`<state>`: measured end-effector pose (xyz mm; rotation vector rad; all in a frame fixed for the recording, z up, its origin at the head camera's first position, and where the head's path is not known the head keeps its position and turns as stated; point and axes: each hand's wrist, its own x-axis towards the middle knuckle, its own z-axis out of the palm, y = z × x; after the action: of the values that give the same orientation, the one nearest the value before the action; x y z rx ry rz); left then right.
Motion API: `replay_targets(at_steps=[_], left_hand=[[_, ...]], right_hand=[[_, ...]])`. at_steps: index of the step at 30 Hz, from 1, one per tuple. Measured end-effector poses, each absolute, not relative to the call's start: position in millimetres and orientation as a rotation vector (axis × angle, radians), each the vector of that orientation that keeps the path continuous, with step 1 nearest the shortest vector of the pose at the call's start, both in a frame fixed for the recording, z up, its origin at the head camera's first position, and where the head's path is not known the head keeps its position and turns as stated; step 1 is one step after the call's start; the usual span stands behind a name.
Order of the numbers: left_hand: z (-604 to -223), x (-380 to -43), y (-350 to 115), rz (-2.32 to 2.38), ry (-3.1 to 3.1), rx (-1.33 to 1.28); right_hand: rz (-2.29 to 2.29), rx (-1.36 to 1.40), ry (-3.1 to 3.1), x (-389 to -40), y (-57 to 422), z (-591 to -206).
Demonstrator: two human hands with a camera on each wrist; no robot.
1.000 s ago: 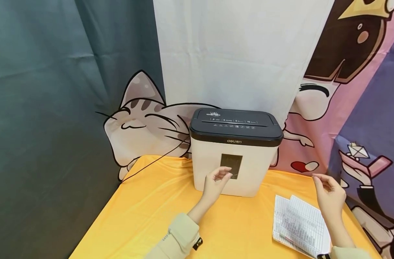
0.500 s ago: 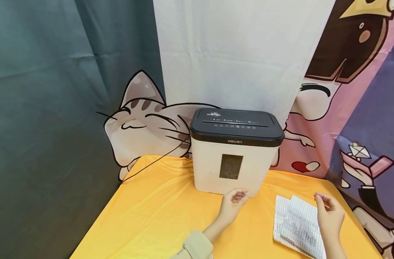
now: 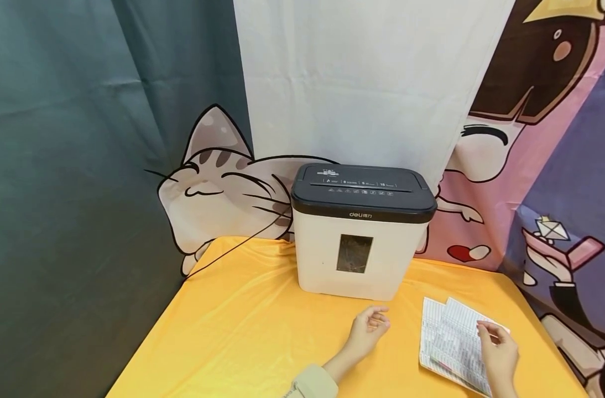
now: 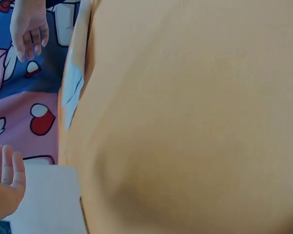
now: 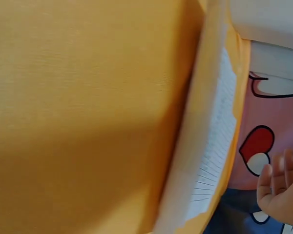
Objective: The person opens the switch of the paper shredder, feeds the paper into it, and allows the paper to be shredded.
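A paper shredder with a white body and dark lid stands at the back of the table in the head view. In front of its base, my left hand hovers with loosely bent fingers and holds nothing. My right hand is over the right side of a stack of printed sheets, fingers relaxed. Whether it touches the paper cannot be told. The left wrist view shows the left hand at lower left and the right hand above. In the right wrist view, the right hand has nothing in its fingers.
A yellow cloth covers the table. A thin black cord runs from the shredder to the table's left edge. Printed curtains hang behind and on both sides.
Both hands have come down towards the table. The left moved from before the shredder's window to below its base, shifting right; the right lowered over the papers. The shredder has not moved.
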<state>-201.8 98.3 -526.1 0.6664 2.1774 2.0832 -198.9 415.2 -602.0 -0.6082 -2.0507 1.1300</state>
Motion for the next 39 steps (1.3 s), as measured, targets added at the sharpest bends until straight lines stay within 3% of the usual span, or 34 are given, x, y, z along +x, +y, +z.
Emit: replay_targets(at_steps=[9,15,25,39], left_hand=[[-545,-199,130,2.055,2.163,0.51],[-546,-197,157,2.084,2.15,0.345],[-552,-191,179,1.926,2.128,0.396],[-554,-185,177,1.824,2.177,0.436]], right_hand=[[1.017,-0.731,-2.378,-170,373,-541],[0.974,-0.696,-2.511,-179,374,-548],[0.894,-1.235,-2.72,-180,393,-553],[0.841,-1.5,-2.877,-172,404,-556]])
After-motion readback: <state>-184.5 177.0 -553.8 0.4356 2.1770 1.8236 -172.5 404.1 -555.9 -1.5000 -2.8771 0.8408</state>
